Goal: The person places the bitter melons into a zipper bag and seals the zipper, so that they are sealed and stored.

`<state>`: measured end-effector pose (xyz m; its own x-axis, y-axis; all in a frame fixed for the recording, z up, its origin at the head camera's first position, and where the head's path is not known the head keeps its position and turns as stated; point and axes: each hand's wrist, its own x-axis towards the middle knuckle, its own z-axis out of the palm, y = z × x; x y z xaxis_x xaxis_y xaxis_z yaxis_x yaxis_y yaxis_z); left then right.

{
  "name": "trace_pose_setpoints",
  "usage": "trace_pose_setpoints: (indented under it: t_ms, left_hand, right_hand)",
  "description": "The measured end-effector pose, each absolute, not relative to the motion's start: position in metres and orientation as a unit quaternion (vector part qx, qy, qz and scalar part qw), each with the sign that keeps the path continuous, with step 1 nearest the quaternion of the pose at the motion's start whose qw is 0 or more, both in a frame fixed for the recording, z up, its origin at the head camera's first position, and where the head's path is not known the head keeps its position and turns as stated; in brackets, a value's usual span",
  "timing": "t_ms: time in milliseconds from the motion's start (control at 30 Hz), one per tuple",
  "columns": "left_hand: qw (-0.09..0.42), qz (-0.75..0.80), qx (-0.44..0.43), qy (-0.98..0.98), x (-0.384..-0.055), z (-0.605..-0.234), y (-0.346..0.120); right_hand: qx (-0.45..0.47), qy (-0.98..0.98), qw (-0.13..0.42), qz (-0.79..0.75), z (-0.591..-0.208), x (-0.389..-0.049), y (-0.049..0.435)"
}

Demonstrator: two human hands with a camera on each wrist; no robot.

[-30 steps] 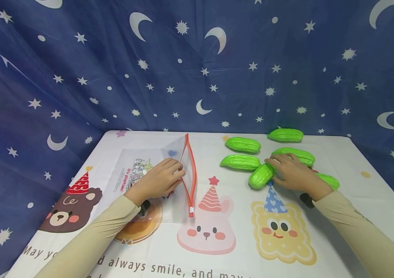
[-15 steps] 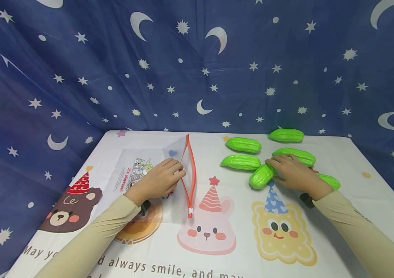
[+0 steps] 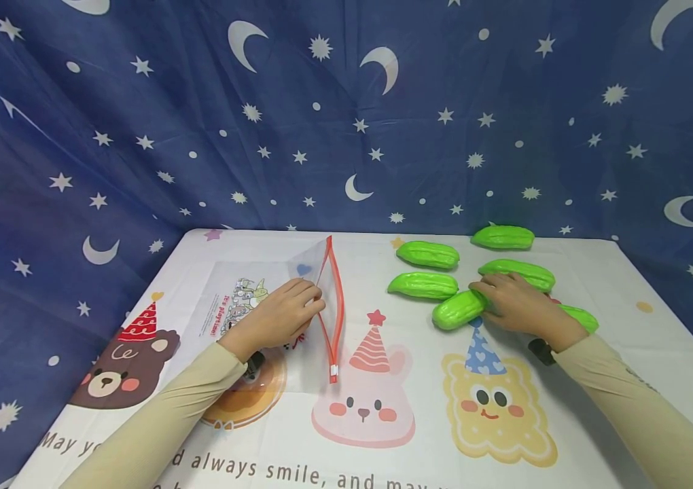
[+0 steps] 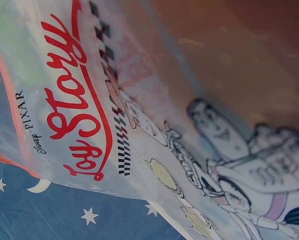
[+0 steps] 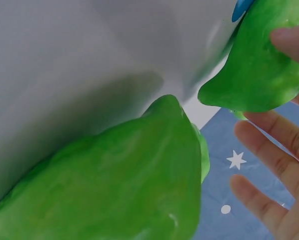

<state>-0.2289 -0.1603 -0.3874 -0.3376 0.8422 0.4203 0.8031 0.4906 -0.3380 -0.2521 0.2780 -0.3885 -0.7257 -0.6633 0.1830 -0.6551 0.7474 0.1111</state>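
My left hand (image 3: 279, 316) holds up the top layer of a clear plastic zip bag (image 3: 273, 272) near its mouth. The bag's red zip edge (image 3: 342, 299) gapes to the right. Red lettering and cartoon figures on the bag (image 4: 89, 115) fill the left wrist view, where the hand itself is hidden. My right hand (image 3: 518, 305) grips one end of a green, ridged, cucumber-like vegetable (image 3: 456, 311). In the right wrist view the thumb lies on this vegetable (image 5: 259, 60), with fingers along its other side. A second green vegetable (image 5: 114, 180) looms close to that camera.
Around the right hand lie more such green vegetables: two to its left (image 3: 427, 255), one at the back (image 3: 502, 238), one just behind it (image 3: 524, 273) and one partly hidden by the wrist (image 3: 580, 317). A blue starry curtain (image 3: 297, 156) borders the white printed tablecloth (image 3: 200, 468).
The free end of the vegetable in my right hand has swung slightly left, so it lies flatter across. My right hand has shifted a little to the right. The left hand stays still.
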Motion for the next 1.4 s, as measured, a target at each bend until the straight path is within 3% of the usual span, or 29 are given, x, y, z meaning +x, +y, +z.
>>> trace_pose_setpoints:
  t_ms: [333,1400]
  left_hand:
    - [0.284,0.03,-0.51,-0.812,-0.2293,-0.387,-0.16]
    - [0.276,0.029,-0.504,-0.818,-0.2308,-0.3914,-0.1611]
  right_hand:
    - [0.352,-0.933,0.081,-0.011,-0.3836,-0.251,0.2782]
    - [0.367,-0.927,0.078,0.02,-0.3843,-0.2458,0.2802]
